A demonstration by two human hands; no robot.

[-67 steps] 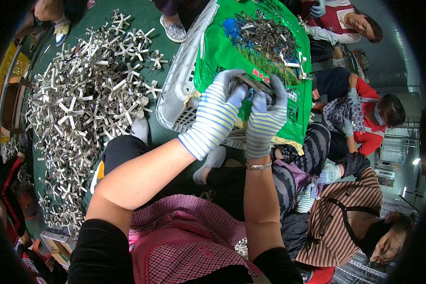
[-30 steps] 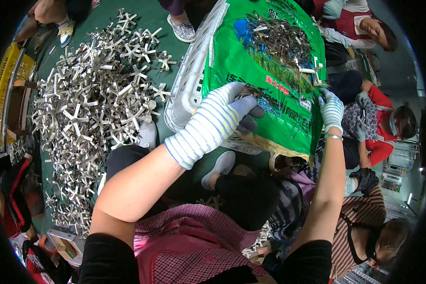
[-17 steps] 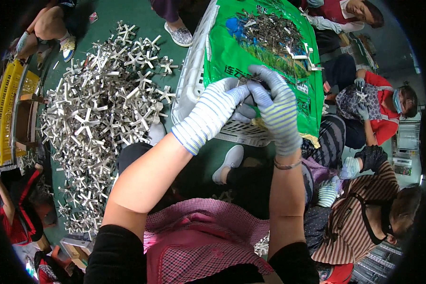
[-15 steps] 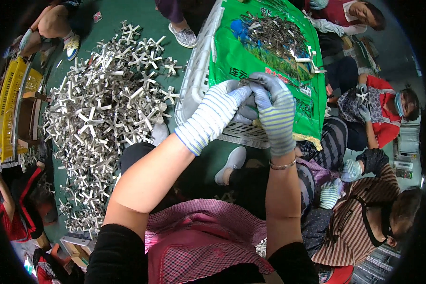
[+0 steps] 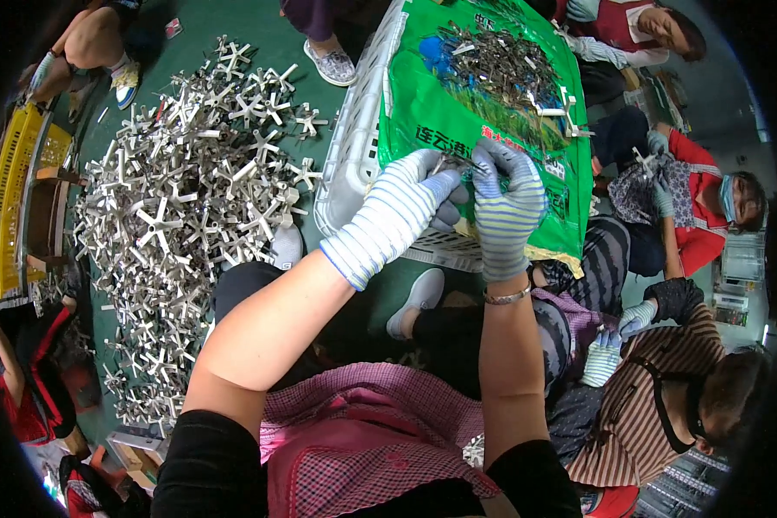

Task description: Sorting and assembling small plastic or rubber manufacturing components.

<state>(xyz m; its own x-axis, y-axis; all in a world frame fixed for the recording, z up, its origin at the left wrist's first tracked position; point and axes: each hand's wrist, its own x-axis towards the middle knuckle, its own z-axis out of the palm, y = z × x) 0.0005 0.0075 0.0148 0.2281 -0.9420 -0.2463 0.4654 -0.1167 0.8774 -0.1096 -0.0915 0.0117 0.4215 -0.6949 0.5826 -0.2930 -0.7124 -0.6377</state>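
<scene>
My left hand (image 5: 393,211), in a striped knit glove, is closed with its thumb and fingers round small dark thin pieces (image 5: 454,162). Beside it my right hand (image 5: 509,211), gloved alike, pinches at the same spot; its fingertips partly hide what it grips. Both hands are over the near edge of a green printed sack (image 5: 406,95) spread across a white plastic crate (image 5: 341,177). A heap of thin dark pieces (image 5: 509,73) lies on the sack's far part. Right of that heap stands a white branched plastic part (image 5: 568,112).
A large pile of white star-shaped plastic parts (image 5: 186,194) covers the green floor at left. Beyond it stands a yellow crate (image 5: 9,203). Several co-workers sit around; one in red at right holds a white star-shaped part (image 5: 644,161). A grey shoe (image 5: 419,298) shows below the crate.
My hands have drawn slightly apart, and the dark pieces between them show more. The right hand has shifted a little. At right, the co-worker in red has raised the white part slightly.
</scene>
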